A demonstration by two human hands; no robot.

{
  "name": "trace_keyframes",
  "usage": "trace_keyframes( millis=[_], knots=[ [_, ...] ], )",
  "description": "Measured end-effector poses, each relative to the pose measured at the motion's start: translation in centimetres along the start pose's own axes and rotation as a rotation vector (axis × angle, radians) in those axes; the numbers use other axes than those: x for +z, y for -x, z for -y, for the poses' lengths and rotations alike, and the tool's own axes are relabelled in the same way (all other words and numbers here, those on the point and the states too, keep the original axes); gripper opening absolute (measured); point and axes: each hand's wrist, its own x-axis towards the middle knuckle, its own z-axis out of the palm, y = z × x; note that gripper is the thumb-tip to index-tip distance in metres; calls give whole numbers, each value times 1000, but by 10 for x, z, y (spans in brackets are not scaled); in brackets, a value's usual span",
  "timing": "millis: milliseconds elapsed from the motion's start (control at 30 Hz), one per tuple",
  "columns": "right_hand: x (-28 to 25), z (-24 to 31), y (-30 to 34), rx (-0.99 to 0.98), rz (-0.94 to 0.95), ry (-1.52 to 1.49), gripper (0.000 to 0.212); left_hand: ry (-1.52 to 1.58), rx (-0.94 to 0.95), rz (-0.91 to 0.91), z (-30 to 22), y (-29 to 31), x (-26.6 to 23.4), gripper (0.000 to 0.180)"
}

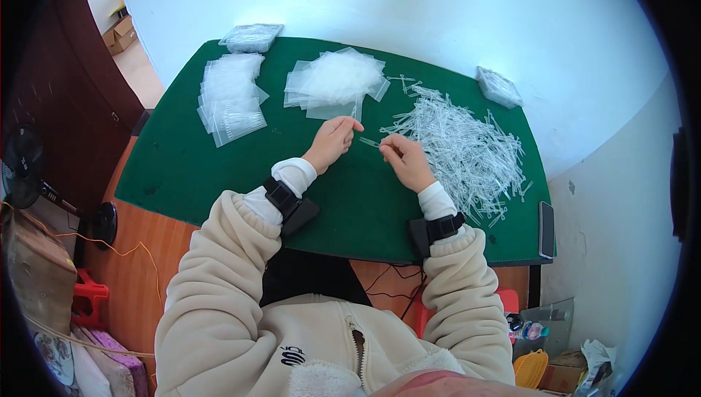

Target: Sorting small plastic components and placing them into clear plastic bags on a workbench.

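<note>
My left hand (332,143) is closed over the middle of the green table, with a few thin clear plastic pieces (355,111) sticking up from its fingers. To its right, my right hand (407,161) pinches another slim clear plastic piece (369,142) that points toward the left hand. A large heap of the same clear pieces (467,150) lies just right of my right hand; they look like small sticks with a loop or fork at one end. Beyond my left hand is a loose pile of flat clear plastic bags (332,79).
Overlapping filled clear bags (232,97) lie at the left of the green table (182,178). Stacked clear packets (250,37) sit at the far left edge, another bundle (499,87) at the far right. A phone (546,230) rests on the right edge. White walls stand behind and right.
</note>
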Motion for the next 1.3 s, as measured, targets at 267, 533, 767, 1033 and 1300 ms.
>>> trace_keyframes(
  millis=[267, 533, 767, 1033, 1300],
  knots=[
    [2, -5, -2, -388, 80, 154, 6, -249, 104, 126, 9, 2, 10, 33],
    [5, -2, -1, -252, -225, -48, 13, -249, -84, 387, 5, 6, 13, 33],
    [1, 3, 0, -266, -209, -39, 21, -180, -93, 438, 3, 10, 18, 33],
    [4, 2, -3, -203, -332, -144, 13, -153, -29, 405, 6, 8, 17, 26],
    [-14, -21, 0, -2, -146, 803, 8, -464, 125, 369, 7, 5, 16, 24]
  ],
)
